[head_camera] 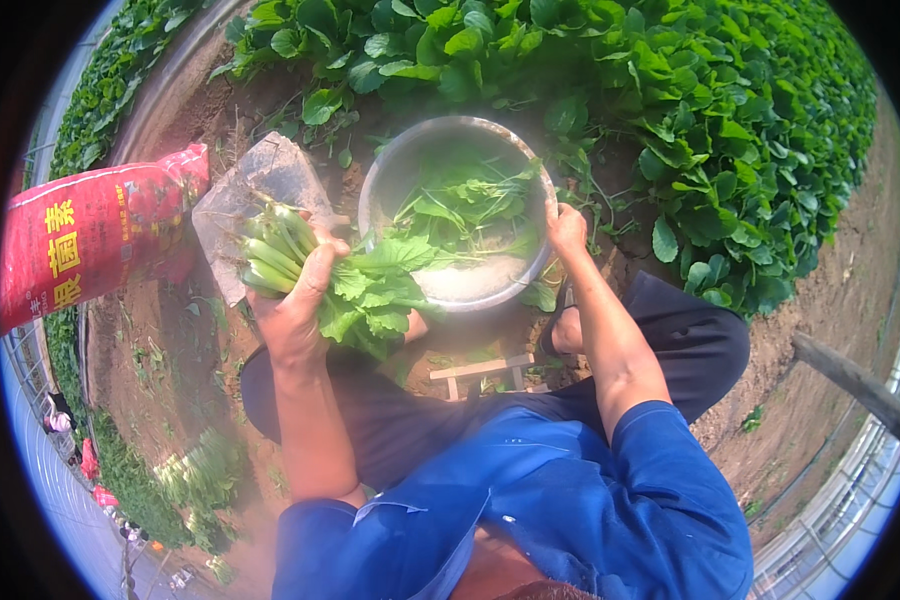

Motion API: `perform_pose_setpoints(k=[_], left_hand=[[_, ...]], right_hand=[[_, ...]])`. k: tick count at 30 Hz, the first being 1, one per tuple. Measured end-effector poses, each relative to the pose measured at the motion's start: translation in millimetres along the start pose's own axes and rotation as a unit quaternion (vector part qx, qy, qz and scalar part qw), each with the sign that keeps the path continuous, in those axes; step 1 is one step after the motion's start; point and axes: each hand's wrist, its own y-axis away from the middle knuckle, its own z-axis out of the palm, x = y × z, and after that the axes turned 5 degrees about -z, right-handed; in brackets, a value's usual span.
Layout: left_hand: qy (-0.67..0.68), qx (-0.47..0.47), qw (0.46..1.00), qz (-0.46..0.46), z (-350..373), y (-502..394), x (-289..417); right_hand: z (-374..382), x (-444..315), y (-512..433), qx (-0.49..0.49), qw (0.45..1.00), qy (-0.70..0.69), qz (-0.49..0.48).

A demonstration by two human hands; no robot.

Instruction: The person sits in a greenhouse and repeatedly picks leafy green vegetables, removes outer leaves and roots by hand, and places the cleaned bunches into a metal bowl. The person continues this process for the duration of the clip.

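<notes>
My left hand (300, 307) grips a bunch of leafy greens (277, 251), its pale stems and thin roots pointing up and left. The leaves of the bunch spread right, partly over the near left rim of a round metal basin (457, 304). Loose green leaves (469, 202) lie inside the basin. At its right rim my right hand (568, 229) is closed on the edge. Behind the bunch lies a flat, soil-smeared panel or blade (281, 169), partly hidden.
A red printed sack (112, 232) bearing writing stands at the left. Dense leafy crop (735, 172) grows ahead and right. A low wooden stool (487, 369) sits between my legs. Picked bunches (202, 472) lie on soil at lower left. A wooden pole (847, 379) juts in at right.
</notes>
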Motion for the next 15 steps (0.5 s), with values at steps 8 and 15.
perform_pose_setpoints(k=[8,15], left_hand=[[-0.145,-0.098,0.983,0.046,47.0,4.7,-4.1],[-0.159,-0.173,0.968,0.084,87.5,34.2,34.3]], right_hand=[[-20.6,46.1,27.4,-0.03,0.983,0.024,0.181],[-122.2,39.4,-13.4,-0.107,0.991,0.077,0.006]])
